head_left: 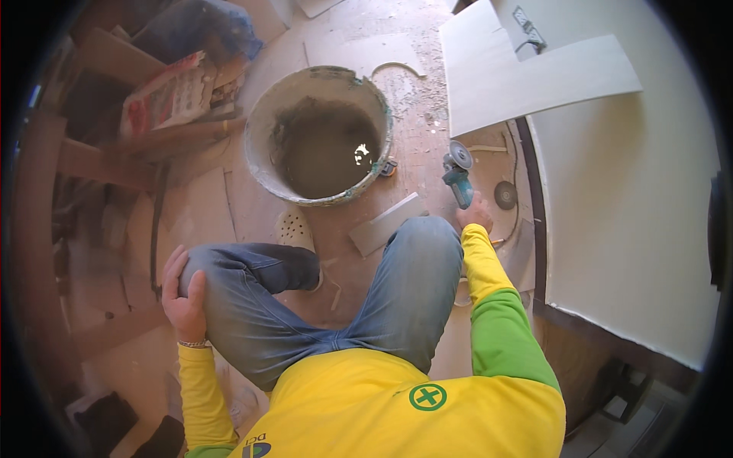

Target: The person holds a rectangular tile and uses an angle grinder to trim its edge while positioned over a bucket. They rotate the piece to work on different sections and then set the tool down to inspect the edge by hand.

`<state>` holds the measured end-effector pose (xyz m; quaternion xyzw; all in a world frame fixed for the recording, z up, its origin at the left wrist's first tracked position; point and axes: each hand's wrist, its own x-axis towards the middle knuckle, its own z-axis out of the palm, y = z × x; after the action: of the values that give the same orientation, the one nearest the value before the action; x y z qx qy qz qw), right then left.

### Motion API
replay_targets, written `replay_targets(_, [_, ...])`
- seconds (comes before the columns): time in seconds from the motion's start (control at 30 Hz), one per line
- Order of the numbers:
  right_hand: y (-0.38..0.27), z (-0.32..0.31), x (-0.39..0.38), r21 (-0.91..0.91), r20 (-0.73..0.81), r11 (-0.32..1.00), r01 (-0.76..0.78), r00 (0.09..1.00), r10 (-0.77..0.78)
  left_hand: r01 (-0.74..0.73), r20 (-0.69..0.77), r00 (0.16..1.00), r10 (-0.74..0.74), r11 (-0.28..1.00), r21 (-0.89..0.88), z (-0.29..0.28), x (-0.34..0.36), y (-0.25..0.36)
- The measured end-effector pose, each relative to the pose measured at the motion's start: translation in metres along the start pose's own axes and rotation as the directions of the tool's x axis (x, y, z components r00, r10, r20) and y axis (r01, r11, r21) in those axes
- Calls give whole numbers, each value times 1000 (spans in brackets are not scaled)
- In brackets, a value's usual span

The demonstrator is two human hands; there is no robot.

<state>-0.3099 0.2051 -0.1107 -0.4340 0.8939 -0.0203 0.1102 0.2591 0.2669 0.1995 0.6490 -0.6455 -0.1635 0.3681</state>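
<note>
The right hand (477, 214) grips the grinder (459, 185); the left hand (185, 303) spreads over a knee (221, 276). Held one-handed, the grinder could slip.

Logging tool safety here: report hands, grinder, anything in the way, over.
Right hand gripping grinder. Left hand on left knee. White L-shaped panel close ahead of grinder; loose disc to grinder's right.

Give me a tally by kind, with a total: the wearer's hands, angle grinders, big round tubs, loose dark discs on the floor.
Hands: 2 (left hand, right hand)
Angle grinder: 1
Big round tub: 1
Loose dark disc: 1
Total: 5
</note>
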Motion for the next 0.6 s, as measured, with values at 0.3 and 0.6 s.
replay_targets(0.3, [37, 69, 3, -87, -55, 996, -19, 998, 15, 60, -29, 998, -59, 998, 17, -17, -33, -21])
replay_targets(0.6, [24, 125, 18, -45, -19, 998, -42, 999, 41, 68, -69, 996, -64, 996, 49, -30, -34, -26])
